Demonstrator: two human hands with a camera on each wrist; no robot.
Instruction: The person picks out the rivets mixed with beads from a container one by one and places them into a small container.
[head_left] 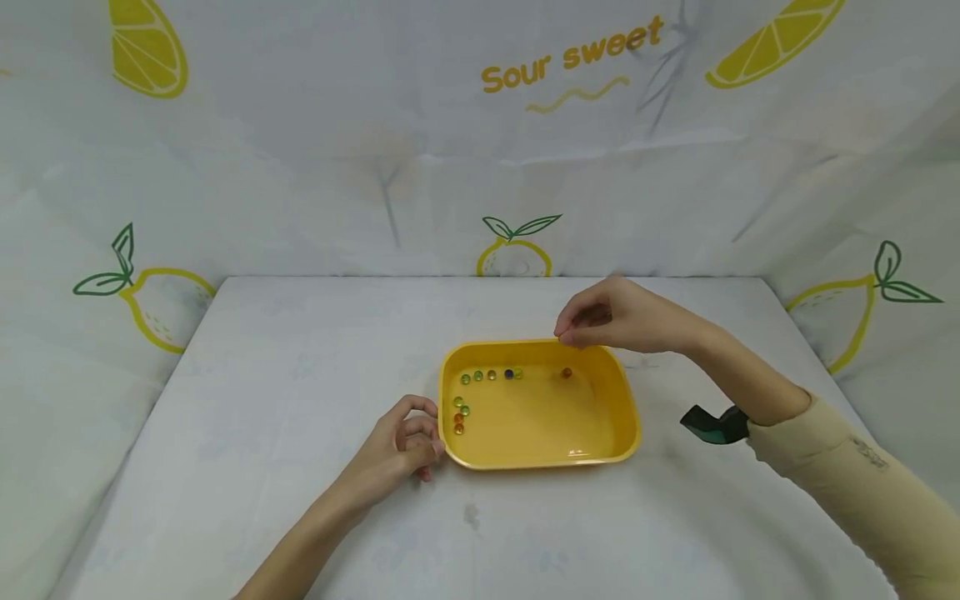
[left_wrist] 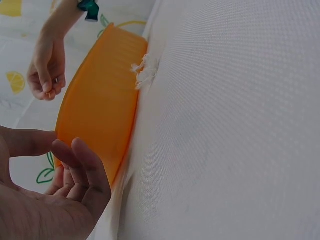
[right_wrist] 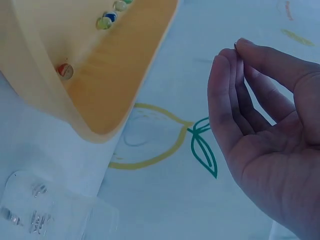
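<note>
A yellow tray holds several glass marbles, green, yellow and orange-brown, lined along its left and far walls. Among the far ones is a dark blue marble. One orange-brown marble lies alone towards the right. My left hand grips the tray's left side, thumb tip right at the rim and fingers curled at the outer wall. Over the far rim, my right hand pinches a small orange thing between thumb and fingertips. It is mostly hidden, so I cannot tell its kind.
A transparent plastic piece with small dark marks lies on the table by the tray. A black and green device is strapped at the right wrist. Lemon-printed white cloth hangs behind the white table.
</note>
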